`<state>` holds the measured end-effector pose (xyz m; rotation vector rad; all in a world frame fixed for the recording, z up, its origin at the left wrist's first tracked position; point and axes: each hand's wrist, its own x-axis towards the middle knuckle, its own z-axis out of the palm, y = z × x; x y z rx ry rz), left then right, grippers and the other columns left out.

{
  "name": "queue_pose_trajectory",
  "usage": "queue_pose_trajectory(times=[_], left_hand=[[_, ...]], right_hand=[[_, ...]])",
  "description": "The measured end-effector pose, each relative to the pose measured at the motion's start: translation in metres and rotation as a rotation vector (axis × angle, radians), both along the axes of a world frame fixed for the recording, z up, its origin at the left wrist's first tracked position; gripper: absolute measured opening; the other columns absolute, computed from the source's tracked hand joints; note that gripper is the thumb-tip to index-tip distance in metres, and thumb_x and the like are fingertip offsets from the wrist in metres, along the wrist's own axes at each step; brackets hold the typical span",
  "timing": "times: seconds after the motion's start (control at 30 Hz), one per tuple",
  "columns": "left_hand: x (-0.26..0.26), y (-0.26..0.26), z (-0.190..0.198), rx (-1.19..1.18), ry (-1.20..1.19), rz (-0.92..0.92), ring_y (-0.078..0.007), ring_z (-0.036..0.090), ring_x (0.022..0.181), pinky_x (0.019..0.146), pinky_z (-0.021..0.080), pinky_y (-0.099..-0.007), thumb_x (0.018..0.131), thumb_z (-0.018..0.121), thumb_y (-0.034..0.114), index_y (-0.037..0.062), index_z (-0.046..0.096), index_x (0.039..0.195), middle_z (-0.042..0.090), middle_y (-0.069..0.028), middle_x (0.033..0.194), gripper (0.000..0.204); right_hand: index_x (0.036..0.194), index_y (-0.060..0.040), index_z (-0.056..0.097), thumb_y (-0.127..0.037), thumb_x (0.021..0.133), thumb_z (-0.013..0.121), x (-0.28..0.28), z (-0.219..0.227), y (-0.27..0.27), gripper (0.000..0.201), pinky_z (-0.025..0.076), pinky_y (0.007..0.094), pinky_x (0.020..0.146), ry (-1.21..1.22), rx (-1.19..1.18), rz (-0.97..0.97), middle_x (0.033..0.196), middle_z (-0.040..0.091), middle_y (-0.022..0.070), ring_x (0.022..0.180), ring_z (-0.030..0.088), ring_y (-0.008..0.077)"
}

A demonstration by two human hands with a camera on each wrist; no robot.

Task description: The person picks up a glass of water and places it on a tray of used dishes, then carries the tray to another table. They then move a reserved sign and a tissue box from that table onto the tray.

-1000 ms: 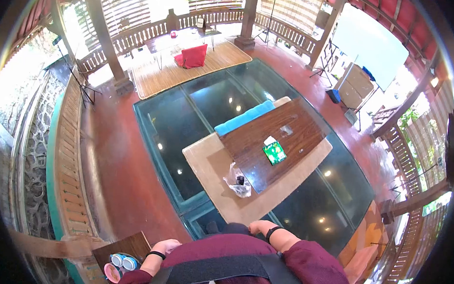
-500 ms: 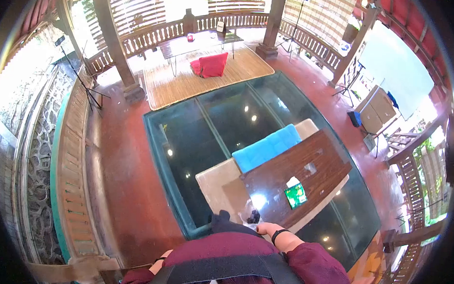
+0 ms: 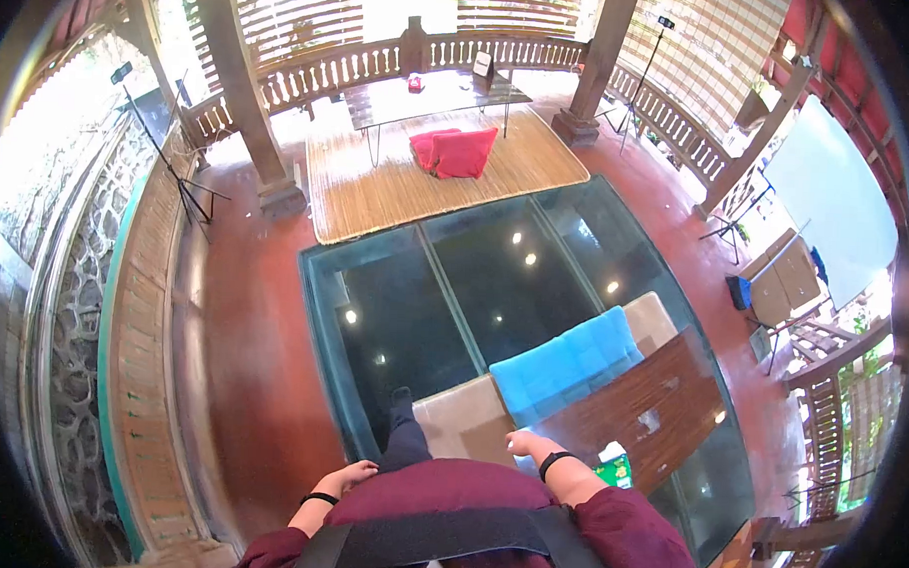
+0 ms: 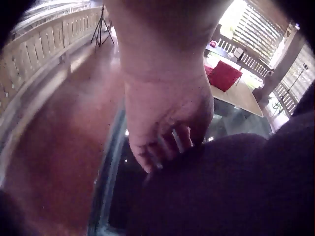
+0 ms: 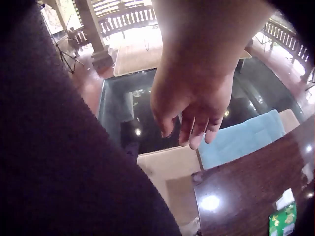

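In the head view the left hand (image 3: 352,474) hangs beside the maroon shirt (image 3: 457,489); the left wrist view shows that hand (image 4: 170,128) with loosely bent fingers, holding nothing, near dark clothing. My right hand (image 3: 525,444) is by the near left corner of the brown table (image 3: 660,411). In the right wrist view this hand (image 5: 194,110) dangles with relaxed fingers and nothing in them, the blue cushion (image 5: 241,140) behind it. A green tissue pack (image 3: 614,467) lies on the table.
Dark glass panels (image 3: 514,286) fill the middle floor. Beyond them a red floor chair (image 3: 459,152) stands on a bamboo mat (image 3: 357,196) near a low table (image 3: 421,93). Tripods, wooden posts and railings surround the area; a whiteboard (image 3: 828,197) is at right.
The view has moved forward and turned, so the tables and mat sit lower and further right. A foot now shows ahead, and the left hand has come back into sight beside the body.
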<state>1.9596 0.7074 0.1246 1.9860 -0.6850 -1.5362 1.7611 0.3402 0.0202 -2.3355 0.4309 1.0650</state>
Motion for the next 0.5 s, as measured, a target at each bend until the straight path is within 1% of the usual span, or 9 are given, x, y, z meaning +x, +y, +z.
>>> queue_pose_trajectory(times=[0.03, 0.1, 0.17, 0.23, 0.27, 0.3, 0.4, 0.43, 0.5], left_hand=[[0.025, 0.005, -0.03, 0.019, 0.027, -0.027, -0.0168, 0.051, 0.079, 0.065, 0.041, -0.0312, 0.075, 0.05, 0.023, 0.007, 0.05, 0.104, 0.054, -0.0048, 0.09, 0.033], [0.08, 0.013, -0.053, 0.06, 0.058, -0.043, -0.0167, 0.051, 0.077, 0.063, 0.04, -0.0314, 0.074, 0.049, 0.023, 0.0072, 0.051, 0.103, 0.054, -0.0045, 0.088, 0.032], [0.136, 0.021, -0.063, 0.141, 0.079, -0.034, -0.0166, 0.051, 0.075, 0.062, 0.04, -0.0316, 0.074, 0.049, 0.023, 0.0075, 0.051, 0.102, 0.054, -0.0042, 0.086, 0.032], [0.191, 0.018, -0.067, 0.23, 0.089, -0.018, -0.0166, 0.051, 0.073, 0.061, 0.04, -0.0317, 0.074, 0.049, 0.022, 0.0078, 0.052, 0.101, 0.055, -0.0039, 0.084, 0.031], [0.216, 0.014, -0.068, 0.28, 0.088, -0.006, -0.0165, 0.051, 0.072, 0.06, 0.04, -0.0318, 0.073, 0.049, 0.022, 0.0079, 0.052, 0.1, 0.055, -0.0037, 0.083, 0.031], [0.241, 0.007, -0.067, 0.33, 0.082, 0.008, -0.0165, 0.051, 0.071, 0.059, 0.04, -0.0319, 0.073, 0.048, 0.022, 0.0081, 0.052, 0.1, 0.055, -0.0035, 0.082, 0.03], [0.306, -0.021, -0.077, 0.427, 0.059, -0.006, -0.0164, 0.05, 0.068, 0.057, 0.039, -0.0322, 0.072, 0.048, 0.022, 0.0085, 0.053, 0.098, 0.055, -0.003, 0.079, 0.029], [0.335, -0.015, -0.126, 0.341, 0.03, -0.152, -0.0159, 0.049, 0.065, 0.056, 0.04, -0.0306, 0.073, 0.048, 0.022, 0.008, 0.053, 0.098, 0.054, -0.0019, 0.076, 0.029], [0.365, -0.044, -0.14, 0.334, 0.085, -0.072, -0.0154, 0.049, 0.065, 0.055, 0.04, -0.0293, 0.073, 0.048, 0.021, 0.0074, 0.053, 0.098, 0.054, -0.0023, 0.076, 0.029]], right_hand=[[0.097, -0.0124, 0.057, -0.018, 0.068, 0.049, 0.015, -0.005, -0.008, 0.03, 0.041, 0.0348, 0.077, 0.023, 0.013, -0.007, 0.098, 0.056, 0.012, 0.091, 0.052, 0.0266], [0.099, -0.0136, 0.056, -0.018, 0.07, 0.049, 0.052, -0.007, -0.019, 0.03, 0.041, 0.0353, 0.078, 0.082, 0.014, -0.037, 0.101, 0.055, 0.0125, 0.093, 0.052, 0.0265], [0.1, -0.0145, 0.055, -0.018, 0.071, 0.049, 0.078, 0.016, -0.026, 0.03, 0.041, 0.0357, 0.078, 0.172, -0.018, -0.088, 0.103, 0.054, 0.0122, 0.093, 0.052, 0.0256], [0.102, -0.0147, 0.054, -0.018, 0.072, 0.048, 0.126, 0.064, -0.034, 0.031, 0.041, 0.0362, 0.077, 0.266, -0.025, -0.224, 0.104, 0.053, 0.0111, 0.093, 0.052, 0.0246], [0.103, -0.0148, 0.053, -0.018, 0.073, 0.048, 0.146, 0.075, -0.036, 0.031, 0.041, 0.0365, 0.077, 0.316, -0.022, -0.292, 0.105, 0.053, 0.0105, 0.093, 0.052, 0.0241], [0.105, -0.0154, 0.052, -0.018, 0.072, 0.048, 0.167, 0.053, -0.047, 0.033, 0.041, 0.0369, 0.075, 0.225, -0.018, -0.145, 0.103, 0.054, 0.0106, 0.092, 0.052, 0.0248], [0.107, -0.0159, 0.05, -0.016, 0.071, 0.047, 0.22, 0.067, -0.057, 0.036, 0.041, 0.0375, 0.075, 0.066, -0.008, -0.096, 0.101, 0.054, 0.0113, 0.093, 0.052, 0.0265], [0.108, -0.0162, 0.049, -0.015, 0.071, 0.047, 0.228, 0.069, -0.058, 0.037, 0.041, 0.0377, 0.075, 0.088, 0.018, -0.112, 0.101, 0.054, 0.0114, 0.093, 0.051, 0.0271], [0.109, -0.0167, 0.048, -0.013, 0.069, 0.047, 0.25, 0.071, -0.069, 0.039, 0.041, 0.038, 0.075, 0.116, 0.063, -0.136, 0.102, 0.054, 0.0118, 0.094, 0.051, 0.0283]])
